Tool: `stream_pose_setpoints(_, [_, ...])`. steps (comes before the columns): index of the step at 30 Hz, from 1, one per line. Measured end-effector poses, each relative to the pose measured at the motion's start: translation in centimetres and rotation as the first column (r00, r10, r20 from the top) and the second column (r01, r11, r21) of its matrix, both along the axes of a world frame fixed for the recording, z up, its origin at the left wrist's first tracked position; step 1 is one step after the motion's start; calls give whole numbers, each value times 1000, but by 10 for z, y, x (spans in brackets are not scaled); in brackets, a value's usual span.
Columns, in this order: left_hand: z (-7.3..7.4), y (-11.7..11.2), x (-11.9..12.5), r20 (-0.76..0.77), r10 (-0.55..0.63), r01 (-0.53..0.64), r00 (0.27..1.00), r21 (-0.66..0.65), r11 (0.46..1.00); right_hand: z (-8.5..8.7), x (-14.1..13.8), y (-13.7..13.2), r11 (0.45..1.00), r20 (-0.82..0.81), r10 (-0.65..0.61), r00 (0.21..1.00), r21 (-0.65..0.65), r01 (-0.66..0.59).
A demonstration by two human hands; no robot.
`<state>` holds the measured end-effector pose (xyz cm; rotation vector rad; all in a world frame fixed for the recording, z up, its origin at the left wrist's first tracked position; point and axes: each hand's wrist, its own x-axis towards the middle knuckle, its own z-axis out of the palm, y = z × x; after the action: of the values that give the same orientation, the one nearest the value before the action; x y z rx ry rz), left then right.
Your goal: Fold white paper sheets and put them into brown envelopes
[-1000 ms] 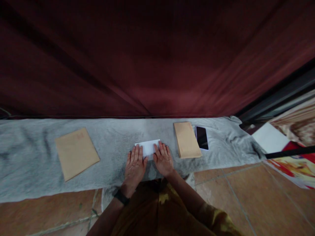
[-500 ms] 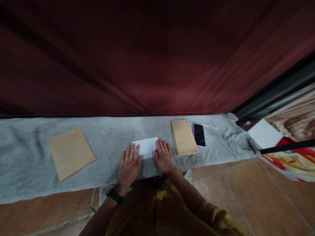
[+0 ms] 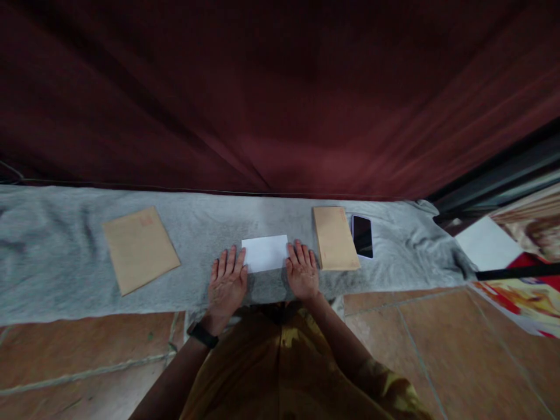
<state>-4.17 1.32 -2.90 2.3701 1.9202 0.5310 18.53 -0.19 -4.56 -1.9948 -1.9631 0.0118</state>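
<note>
A white sheet of paper (image 3: 265, 254), folded or cut to a small rectangle, lies flat on the grey cloth (image 3: 210, 219) in front of me. My left hand (image 3: 227, 283) rests palm down at its left edge, fingers stretched out and the fingertips touching it. At the paper's right edge my right hand (image 3: 303, 273) lies flat, fingers extended, its thumb and fingertips close against the edge. Right of that hand is a stack of brown envelopes (image 3: 336, 239). Another brown envelope (image 3: 140, 249) lies alone farther to the left.
A phone (image 3: 363, 236) with a dark screen lies beside the envelope stack. Behind the cloth hangs a dark red curtain (image 3: 280, 116). At the far right are a white sheet (image 3: 487, 242) and a colourful printed package (image 3: 525, 300). Tiled floor (image 3: 394, 326) shows below.
Both hands have slid outward to the paper's side edges, uncovering more of it. The view has shifted slightly; the envelopes and phone keep their places on the cloth.
</note>
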Motion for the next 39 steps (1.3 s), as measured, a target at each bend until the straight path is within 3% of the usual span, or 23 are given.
stream_pose_setpoints(9, [9, -3, -4, -15, 56, -56, 998, 6, 998, 1, 0, -1, 1000, 13, 6, 1000, -6, -6])
stream_pose_setpoints(12, [16, -10, 0, 1, -73, 73, 997, 17, 997, 1, -1, -1, 1000, 12, 11, 1000, -6, -11])
stream_pose_setpoints(16, [13, -30, 2, -20, -318, 318, 948, -20, 948, 2, 0, -2, 999, 2, 24, 1000, 23, -24])
stream_pose_setpoints(21, [2, -41, -2, -43, -343, 342, 938, -30, 939, 16, -5, -1, 1000, 3, 23, 1000, 17, -23])
stream_pose_setpoints(24, [0, -40, -3, -33, -345, 345, 938, -20, 938, 29, -23, 4, 983, -30, 182, 983, 4, -182])
stream_pose_setpoints(27, [-4, -41, -2, -30, -335, 335, 942, -11, 942, 36, -49, 10, 898, -96, 436, 895, -20, -440])
stream_pose_setpoints(29, [-10, -43, -1, -32, -325, 324, 945, -11, 946, 37, -65, 15, 839, -121, 538, 834, -21, -544])
stream_pose_setpoints(32, [-18, -48, -1, -36, -316, 316, 948, -10, 949, 35, -79, 23, 808, -123, 581, 805, -33, -588])
stream_pose_setpoints(39, [-22, -51, -2, -52, -298, 300, 953, 49, 953, 29, -85, 47, 830, -88, 548, 832, -66, -554])
